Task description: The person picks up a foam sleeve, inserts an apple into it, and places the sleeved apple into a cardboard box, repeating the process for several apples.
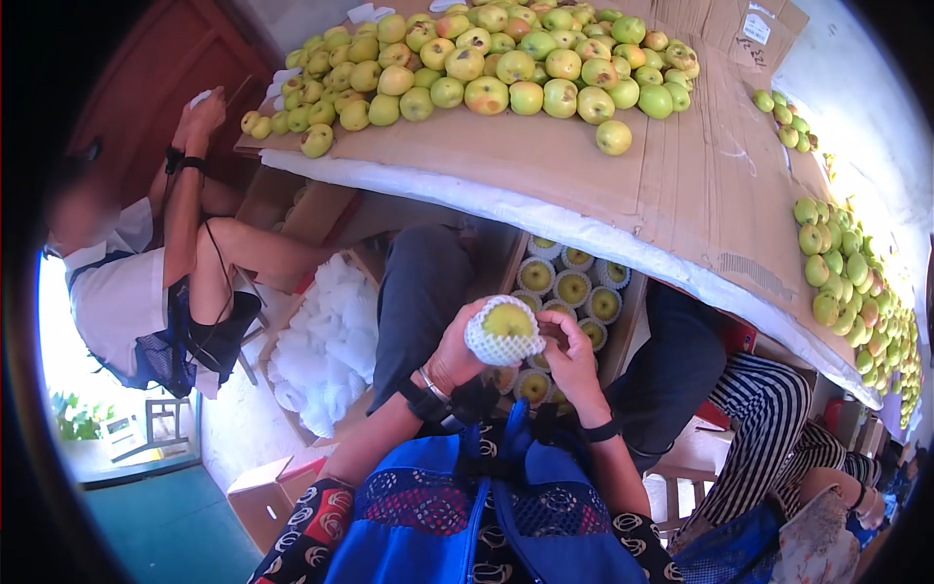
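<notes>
In the head view, a green-yellow apple (508,321) sits partly inside a white foam net (498,348), its upper side bare. My left hand (455,347) is closed around the netted apple from the left. My right hand (572,358) is at the apple's right side, fingers curled at the net's edge, seeming to pinch it. Just below and behind my hands is a cardboard box (630,326) holding rows of apples in foam nets (572,287). To the left, a box is filled with loose white foam nets (326,355).
A cardboard-covered table (681,185) with a white padded edge spans ahead, bearing a large apple pile (486,68) and more apples (842,258) at right. A person (136,282) sits at left; another in striped trousers (769,399) sits at right. An open carton (268,496) stands lower left.
</notes>
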### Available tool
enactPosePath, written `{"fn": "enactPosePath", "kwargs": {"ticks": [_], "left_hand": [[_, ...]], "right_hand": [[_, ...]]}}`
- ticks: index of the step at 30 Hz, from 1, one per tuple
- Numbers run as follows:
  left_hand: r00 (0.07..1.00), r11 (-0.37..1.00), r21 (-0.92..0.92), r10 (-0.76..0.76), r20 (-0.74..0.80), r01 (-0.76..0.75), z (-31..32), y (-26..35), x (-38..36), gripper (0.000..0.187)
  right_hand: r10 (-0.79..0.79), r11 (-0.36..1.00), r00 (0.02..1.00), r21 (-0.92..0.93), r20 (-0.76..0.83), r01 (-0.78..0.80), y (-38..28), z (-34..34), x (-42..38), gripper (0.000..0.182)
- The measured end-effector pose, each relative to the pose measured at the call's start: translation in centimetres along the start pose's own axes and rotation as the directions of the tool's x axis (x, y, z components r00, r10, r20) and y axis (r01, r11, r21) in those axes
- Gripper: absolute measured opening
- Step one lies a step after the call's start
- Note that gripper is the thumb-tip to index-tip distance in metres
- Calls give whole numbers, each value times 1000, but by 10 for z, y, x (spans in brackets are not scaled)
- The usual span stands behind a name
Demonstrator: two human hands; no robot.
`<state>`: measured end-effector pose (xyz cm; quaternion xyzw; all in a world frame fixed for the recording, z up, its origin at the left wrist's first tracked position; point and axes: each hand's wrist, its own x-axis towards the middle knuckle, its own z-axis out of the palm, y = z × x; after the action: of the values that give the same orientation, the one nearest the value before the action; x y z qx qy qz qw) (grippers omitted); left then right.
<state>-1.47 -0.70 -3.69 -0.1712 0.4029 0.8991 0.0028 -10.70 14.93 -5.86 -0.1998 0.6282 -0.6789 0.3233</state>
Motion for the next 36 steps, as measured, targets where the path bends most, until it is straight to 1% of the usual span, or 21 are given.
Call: {"fn": "enactPosePath", "kwargs": {"ticks": [1, 2, 3, 4, 8, 10, 12, 17, 19, 20, 22, 24, 26, 28, 29, 30, 31, 32, 33, 35, 36], "left_hand": [[1000, 1000, 2, -2, 0, 2, 2, 1, 0, 42], [997, 985, -159, -77, -32, 71, 3, 2, 1, 44], [987, 939, -318, -155, -53, 130, 4, 3, 1, 46], [987, 939, -318, -154, -52, 130, 4, 2, 2, 46], [971, 948, -279, -196, -135, 153, 4, -1, 4, 45], [967, 953, -256, -205, -150, 162, 2, -2, 4, 41], [956, 966, -214, -195, -218, 148, -1, -8, 7, 35], [954, 974, -202, -153, -259, 101, -5, -14, 9, 31], [956, 978, -195, -130, -264, 79, -5, -15, 10, 30], [958, 963, -265, -125, -257, 54, 1, -10, 9, 31], [961, 942, -333, -114, -251, 25, 2, -7, 11, 33], [991, 879, -468, 27, -131, -86, -1, -7, 12, 39], [994, 864, -500, 9, -111, -63, 5, 0, 7, 41], [997, 823, -566, 10, -74, -50, 6, 3, 5, 44], [997, 823, -566, 12, -76, -53, 6, 5, 4, 44], [998, 825, -564, -2, -59, -32, 7, 7, 2, 43], [999, 826, -563, -18, -39, -7, 9, 7, 1, 42], [999, 825, -565, -21, -34, -2, 9, 5, 1, 42], [999, 855, -518, -8, -49, -18, 8, 3, 1, 42], [998, 886, -463, 3, -57, -29, 5, -1, 2, 42], [998, 880, -474, -9, -58, -20, 3, -3, 3, 42]], "right_hand": [[-200, 972, 978, -136, -55, 191, -2, 2, -1, 22], [-200, 972, 978, -135, -57, 191, -6, 2, -2, 22], [-248, 940, 969, -243, -3, 240, -10, 3, -4, 24], [-289, 892, 956, -347, 55, 290, -14, 2, -6, 26], [-314, 862, 947, -397, 71, 316, -20, 2, -5, 29], [-325, 746, 938, -577, 121, 333, -26, 4, -5, 31], [-331, 745, 937, -577, 115, 334, -27, 10, -3, 31], [-293, 766, 943, -551, 160, 331, -20, 12, 1, 27], [-345, 661, 917, -642, 198, 388, -13, 16, -1, 24], [-347, 661, 917, -642, 198, 389, -16, 18, -1, 24], [-574, 431, 787, -733, 228, 526, -25, 22, -3, 21], [-609, 421, 749, -695, 260, 583, -29, 26, -6, 21], [-645, 404, 709, -660, 284, 633, -28, 24, -13, 22], [-528, 580, 814, -598, 240, 553, -24, 17, -24, 20], [-528, 581, 814, -596, 243, 555, -22, 13, -26, 20], [-403, 772, 913, -515, 56, 373, -18, 8, -29, 20], [-230, 908, 967, -383, -113, 171, -13, 3, -31, 20], [-83, 993, 979, -102, -187, 64, -13, 2, -30, 35], [-84, 993, 977, -102, -195, 65, -14, 1, -30, 35], [-325, 921, 937, -266, -128, 284, -19, 6, -27, 66], [-305, 927, 951, -244, -44, 286, -17, 10, -25, 92]]}}
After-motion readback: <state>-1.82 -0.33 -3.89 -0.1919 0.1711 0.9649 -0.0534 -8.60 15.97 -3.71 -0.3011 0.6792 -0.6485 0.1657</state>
